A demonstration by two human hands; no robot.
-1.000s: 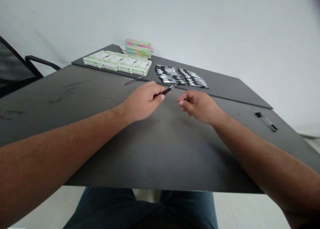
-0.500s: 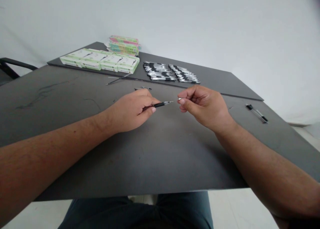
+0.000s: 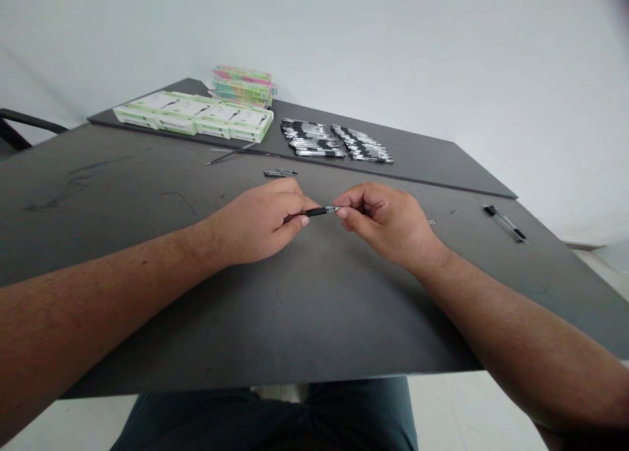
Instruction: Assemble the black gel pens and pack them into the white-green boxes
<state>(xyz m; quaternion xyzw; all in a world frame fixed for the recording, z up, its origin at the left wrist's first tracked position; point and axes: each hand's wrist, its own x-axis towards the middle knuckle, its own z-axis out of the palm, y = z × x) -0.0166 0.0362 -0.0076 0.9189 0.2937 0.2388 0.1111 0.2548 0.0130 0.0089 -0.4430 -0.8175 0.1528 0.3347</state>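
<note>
My left hand (image 3: 260, 223) is closed round a black pen (image 3: 314, 212) and holds it level over the dark grey table (image 3: 147, 254), tip pointing right. My right hand (image 3: 383, 221) is pinched at the pen's metal tip, fingers curled; whatever small part it may hold there is hidden. A short pen part (image 3: 280, 173) lies on the table just beyond my left hand. Another tiny silver piece (image 3: 431, 222) lies right of my right hand.
Two rows of several black pens (image 3: 337, 141) lie on a second table board at the back. Green-white boxes (image 3: 196, 115) and a colourful stack (image 3: 243, 84) sit at the back left. A thin refill (image 3: 230, 153) and a single pen (image 3: 504, 222) lie apart. Chair arm (image 3: 24, 120) at left.
My right hand has moved left and down onto the pen's tip, closing the gap between the hands. The left hand holds the pen in almost the same place.
</note>
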